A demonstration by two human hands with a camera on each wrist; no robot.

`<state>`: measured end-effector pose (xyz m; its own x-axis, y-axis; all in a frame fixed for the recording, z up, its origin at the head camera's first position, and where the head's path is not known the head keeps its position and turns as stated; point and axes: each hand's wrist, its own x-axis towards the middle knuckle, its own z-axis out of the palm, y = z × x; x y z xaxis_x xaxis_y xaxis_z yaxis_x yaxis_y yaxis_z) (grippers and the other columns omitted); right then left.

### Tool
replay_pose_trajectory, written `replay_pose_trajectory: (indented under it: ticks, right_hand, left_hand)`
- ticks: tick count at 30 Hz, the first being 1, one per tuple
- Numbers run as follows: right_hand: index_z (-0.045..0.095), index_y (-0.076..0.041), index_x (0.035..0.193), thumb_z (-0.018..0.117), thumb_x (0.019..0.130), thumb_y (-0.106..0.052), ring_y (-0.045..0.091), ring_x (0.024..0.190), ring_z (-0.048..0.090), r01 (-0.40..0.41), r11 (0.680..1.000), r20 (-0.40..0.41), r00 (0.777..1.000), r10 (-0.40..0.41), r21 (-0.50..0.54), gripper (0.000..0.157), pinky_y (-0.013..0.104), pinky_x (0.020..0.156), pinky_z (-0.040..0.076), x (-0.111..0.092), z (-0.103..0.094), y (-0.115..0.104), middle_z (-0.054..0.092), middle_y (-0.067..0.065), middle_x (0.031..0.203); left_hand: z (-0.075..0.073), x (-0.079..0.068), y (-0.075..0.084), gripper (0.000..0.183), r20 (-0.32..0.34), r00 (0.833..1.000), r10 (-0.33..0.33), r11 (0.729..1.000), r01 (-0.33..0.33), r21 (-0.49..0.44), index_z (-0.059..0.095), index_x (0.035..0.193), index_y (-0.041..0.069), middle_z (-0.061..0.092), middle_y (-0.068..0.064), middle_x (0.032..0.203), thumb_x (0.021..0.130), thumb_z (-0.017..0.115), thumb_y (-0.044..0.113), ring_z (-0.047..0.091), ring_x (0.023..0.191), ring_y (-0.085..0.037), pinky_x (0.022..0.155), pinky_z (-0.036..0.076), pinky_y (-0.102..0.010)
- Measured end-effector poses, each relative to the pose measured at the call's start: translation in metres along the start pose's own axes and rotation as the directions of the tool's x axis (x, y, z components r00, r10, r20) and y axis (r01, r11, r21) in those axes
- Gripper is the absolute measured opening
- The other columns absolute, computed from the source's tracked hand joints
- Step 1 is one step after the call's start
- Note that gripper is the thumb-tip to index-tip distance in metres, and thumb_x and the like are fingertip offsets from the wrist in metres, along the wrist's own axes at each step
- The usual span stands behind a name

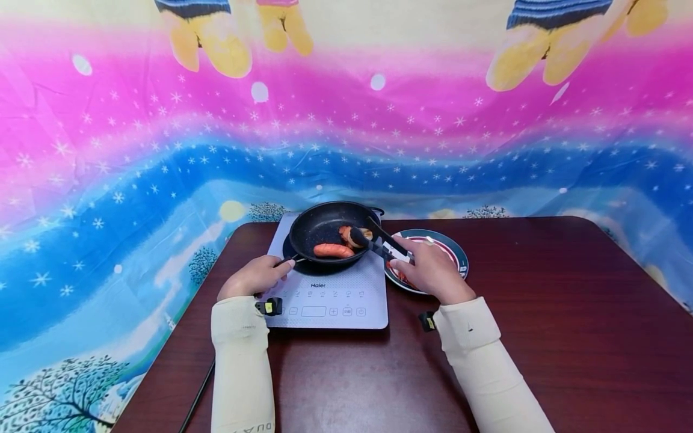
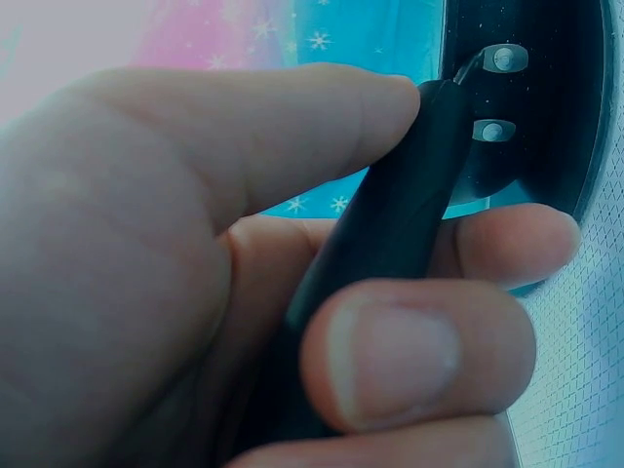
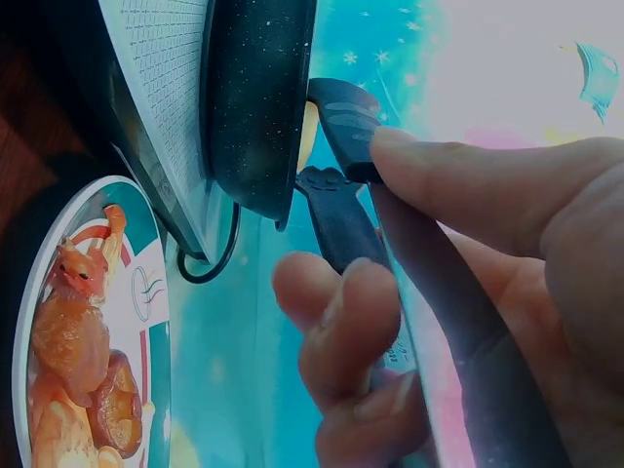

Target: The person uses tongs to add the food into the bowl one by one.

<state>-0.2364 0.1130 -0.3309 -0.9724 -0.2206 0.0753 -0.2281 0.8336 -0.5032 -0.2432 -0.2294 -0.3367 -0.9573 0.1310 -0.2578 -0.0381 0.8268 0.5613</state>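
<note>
My left hand [image 1: 254, 278] grips the black handle [image 2: 390, 214] of a speckled frying pan [image 1: 316, 225], thumb and fingers wrapped about it. The pan is over the cooktop, its open side tipped toward me. Inside it a red sausage [image 1: 332, 250] lies by the near rim, beside a browned piece of food [image 1: 345, 236]. With my right hand [image 1: 433, 270] I hold black tongs [image 3: 439, 283], thumb on one arm and fingers on the other. The tongs' tips reach over the pan's right rim and are at the browned piece, partly covering it.
A white Haier induction cooktop [image 1: 325, 300] is under the pan. Right of it, a green-rimmed plate [image 1: 460, 249] carries several reddish pieces of meat [image 3: 73, 341], partly behind my right hand. A black cord [image 1: 197, 394] runs along the left of the brown table [image 1: 568, 313]. A printed cloth hangs behind.
</note>
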Motion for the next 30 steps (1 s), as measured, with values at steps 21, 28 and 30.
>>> replay_pose_trajectory:
  ticks: [21,28,30]
  right_hand:
    - [0.041,-0.017,0.148,0.062,0.094,-0.038,0.024,0.089,0.052,-0.001,1.000,0.018,1.000,0.001,0.018,0.062,0.039,0.074,0.042,-0.002,-0.007,0.002,0.063,0.011,0.106]
    - [0.038,-0.019,0.149,0.059,0.095,-0.040,0.024,0.080,0.054,-0.027,0.996,0.039,0.999,0.023,0.081,0.061,0.036,0.063,0.045,-0.004,-0.012,0.004,0.060,0.015,0.108]
    - [0.036,-0.021,0.150,0.057,0.096,-0.041,0.022,0.073,0.054,-0.040,0.994,0.050,0.998,0.035,0.103,0.062,0.034,0.059,0.045,-0.005,-0.013,0.005,0.060,0.013,0.102]
  left_hand:
    - [0.001,-0.001,0.000,0.044,-0.010,1.000,-0.001,1.000,0.001,-0.002,0.064,0.103,0.004,0.044,-0.002,0.061,0.102,0.043,0.043,0.040,0.048,-0.015,0.051,0.041,-0.032]
    - [0.001,-0.001,0.000,0.043,-0.013,1.000,-0.001,1.000,0.001,-0.004,0.064,0.103,0.004,0.043,-0.002,0.061,0.101,0.044,0.043,0.040,0.048,-0.015,0.052,0.042,-0.033]
    - [0.001,-0.001,0.000,0.043,-0.014,1.000,-0.003,1.000,0.003,-0.005,0.064,0.103,0.004,0.043,-0.002,0.061,0.101,0.044,0.043,0.040,0.048,-0.015,0.052,0.042,-0.033]
